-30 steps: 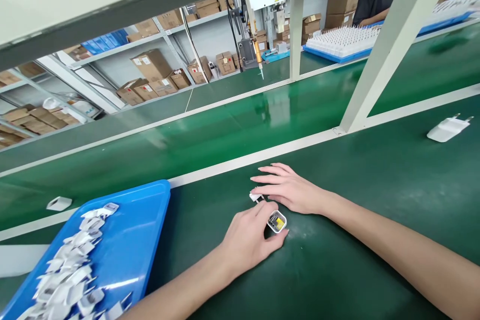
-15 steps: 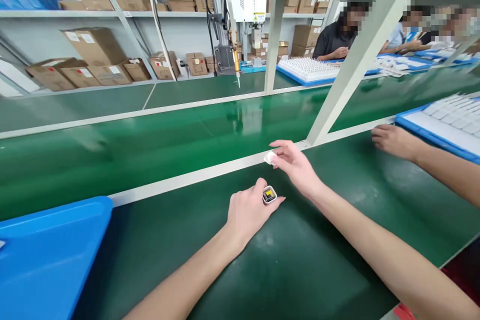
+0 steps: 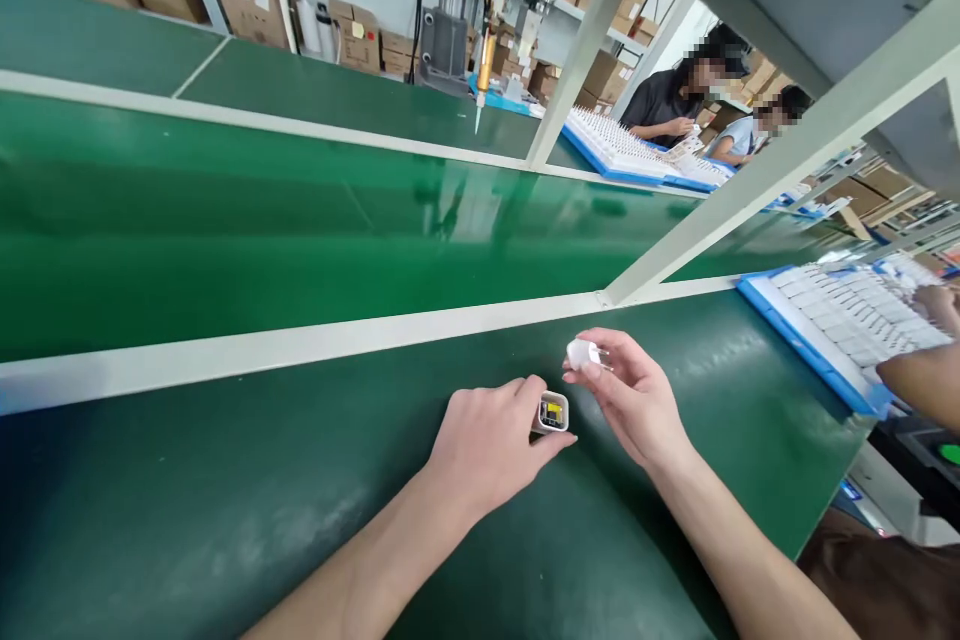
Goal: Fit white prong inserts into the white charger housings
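Note:
A small white housing [image 3: 553, 412], its open end showing yellow and dark parts inside, is gripped between the thumb and fingers of my left hand [image 3: 491, 440] over the dark green work surface [image 3: 300, 480]. Just to the right and a little higher, my right hand [image 3: 634, 390] pinches a white plug piece [image 3: 583, 353] by its side. Two thin metal pins stick out of this piece toward the right. The two white parts are close together but apart.
A blue-edged tray [image 3: 814, 350] of white parts lies at the right, near another person's arm [image 3: 919, 382]. A slanted white post [image 3: 720, 210] stands behind my right hand. Beyond the green belt [image 3: 300, 230] are a dispensing needle [image 3: 480, 105] and two seated people.
The view has shifted and tilted; the blue tray at left is out of view. My right hand has turned, so the plug's pins now show. The other person's hand has moved away to the right.

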{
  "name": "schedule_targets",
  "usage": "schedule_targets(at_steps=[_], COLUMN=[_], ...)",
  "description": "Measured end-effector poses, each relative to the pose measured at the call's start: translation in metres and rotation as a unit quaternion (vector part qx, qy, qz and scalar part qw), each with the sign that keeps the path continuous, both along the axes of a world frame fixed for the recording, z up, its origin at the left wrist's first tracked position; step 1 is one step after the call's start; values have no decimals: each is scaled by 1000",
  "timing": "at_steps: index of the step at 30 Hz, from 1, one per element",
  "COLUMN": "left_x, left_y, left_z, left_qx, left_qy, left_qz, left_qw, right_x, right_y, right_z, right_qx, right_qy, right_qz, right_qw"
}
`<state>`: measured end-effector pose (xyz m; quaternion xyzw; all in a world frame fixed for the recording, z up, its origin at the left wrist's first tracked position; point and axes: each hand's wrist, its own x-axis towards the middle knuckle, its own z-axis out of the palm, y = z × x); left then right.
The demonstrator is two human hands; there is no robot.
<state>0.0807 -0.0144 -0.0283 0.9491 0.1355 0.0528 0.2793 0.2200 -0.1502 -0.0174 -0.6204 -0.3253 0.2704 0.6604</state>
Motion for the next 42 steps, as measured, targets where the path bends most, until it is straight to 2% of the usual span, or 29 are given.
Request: schedule_targets(at_steps=[6, 12, 15, 26, 29, 31, 35, 37, 39, 42], left_x=[3, 4, 3, 5, 6, 6, 5, 4, 4, 5], left_y=[-1, -3, -4, -3, -3, -3, -3, -3, -3, -2], left_z=[-6, -11, -13, -11, -12, -13, -11, -9, -8, -8], left_qx=[-2, -4, 5, 3, 12, 22, 26, 23, 23, 21], left_qy=[-16, -65, -78, -64, -70, -77, -72, -67, -66, -71], left_qz=[18, 57, 60, 50, 47, 49, 46, 42, 39, 39], left_qw=[1000, 996, 995, 997, 996, 996, 996, 997, 997, 997], right_x=[0, -1, -5, -13, -14, -14, -10, -6, -1, 5], right_y=[-10, -9, -9, -11, -10, -10, -11, -12, -13, -14], right_z=[6, 12, 12, 18, 19, 17, 8, 3, 1, 2], right_qx=[-66, -152, -182, -180, -186, -177, -136, -111, -85, -65], right_qy=[-149, -344, -377, -469, -455, -426, -255, -153, -81, -30], right_qz=[18, 102, 96, 87, 91, 90, 56, 39, 46, 91], right_qw=[987, 921, 903, 860, 866, 882, 956, 981, 992, 993])
